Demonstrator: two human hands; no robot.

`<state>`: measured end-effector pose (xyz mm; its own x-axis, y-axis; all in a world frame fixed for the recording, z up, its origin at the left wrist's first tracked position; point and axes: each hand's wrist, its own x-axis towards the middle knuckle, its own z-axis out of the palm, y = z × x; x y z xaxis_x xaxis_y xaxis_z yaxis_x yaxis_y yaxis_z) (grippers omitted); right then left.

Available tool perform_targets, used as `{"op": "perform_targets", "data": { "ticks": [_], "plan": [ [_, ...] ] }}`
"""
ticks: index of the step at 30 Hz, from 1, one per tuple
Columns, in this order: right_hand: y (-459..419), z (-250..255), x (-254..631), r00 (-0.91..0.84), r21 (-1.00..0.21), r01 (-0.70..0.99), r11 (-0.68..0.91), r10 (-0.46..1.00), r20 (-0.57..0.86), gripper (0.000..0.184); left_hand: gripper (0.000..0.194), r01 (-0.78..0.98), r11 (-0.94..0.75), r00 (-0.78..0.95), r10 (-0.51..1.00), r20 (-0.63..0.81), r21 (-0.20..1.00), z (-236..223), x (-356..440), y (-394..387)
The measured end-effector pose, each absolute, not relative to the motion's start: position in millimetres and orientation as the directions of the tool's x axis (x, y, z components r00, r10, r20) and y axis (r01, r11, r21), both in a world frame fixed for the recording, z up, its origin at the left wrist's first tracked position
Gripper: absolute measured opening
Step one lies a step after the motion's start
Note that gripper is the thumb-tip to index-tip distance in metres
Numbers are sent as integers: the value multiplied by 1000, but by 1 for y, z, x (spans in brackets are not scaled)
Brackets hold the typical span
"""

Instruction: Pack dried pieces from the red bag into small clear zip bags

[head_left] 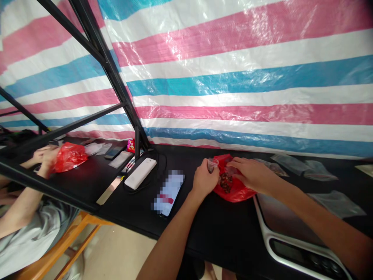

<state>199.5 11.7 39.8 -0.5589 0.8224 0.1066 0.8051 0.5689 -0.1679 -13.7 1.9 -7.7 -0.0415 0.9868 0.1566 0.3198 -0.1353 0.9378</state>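
A red plastic bag (237,190) lies open on the black table, with small reddish-brown pieces (225,182) in its mouth, too small to name. My left hand (204,178) is closed around a small clear plastic bag (213,164) at the red bag's left side. Over the red bag's right side, my right hand (249,173) has its fingers bent together, close to the brown pieces. What those fingertips hold, if anything, is hard to make out. A scale (287,219) with a silver frame sits under my right forearm.
Clear plastic bags (336,203) lie right and behind. Left are a phone (170,192), a white power bank (140,173) with a black cable, and a metal strip (110,190). Beyond a black metal frame (112,83), another person's hands (46,155) touch a red bag (70,156).
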Motion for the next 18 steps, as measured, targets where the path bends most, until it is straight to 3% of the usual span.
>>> {"op": "perform_targets", "data": {
  "ticks": [2, 6, 9, 18],
  "plan": [
    [3, 48, 205, -547, -191, 806, 561, 828, 122, 32, 7, 296, -81, -103, 988, 116, 952, -9, -14, 4],
    [-25, 65, 210, -572, -354, 740, 572, 812, 116, 36, 4, 223, 25, -220, 975, 25, 975, -9, -16, 9],
    [-39, 64, 212, -650, -376, 685, 624, 757, 70, 36, 4, 212, 54, -283, 959, 8, 976, -5, -21, 11],
    [-6, 59, 231, -699, -43, 701, 712, 698, 155, 38, 9, 204, 50, -387, 922, 33, 978, 8, -30, 8]
  ]
}}
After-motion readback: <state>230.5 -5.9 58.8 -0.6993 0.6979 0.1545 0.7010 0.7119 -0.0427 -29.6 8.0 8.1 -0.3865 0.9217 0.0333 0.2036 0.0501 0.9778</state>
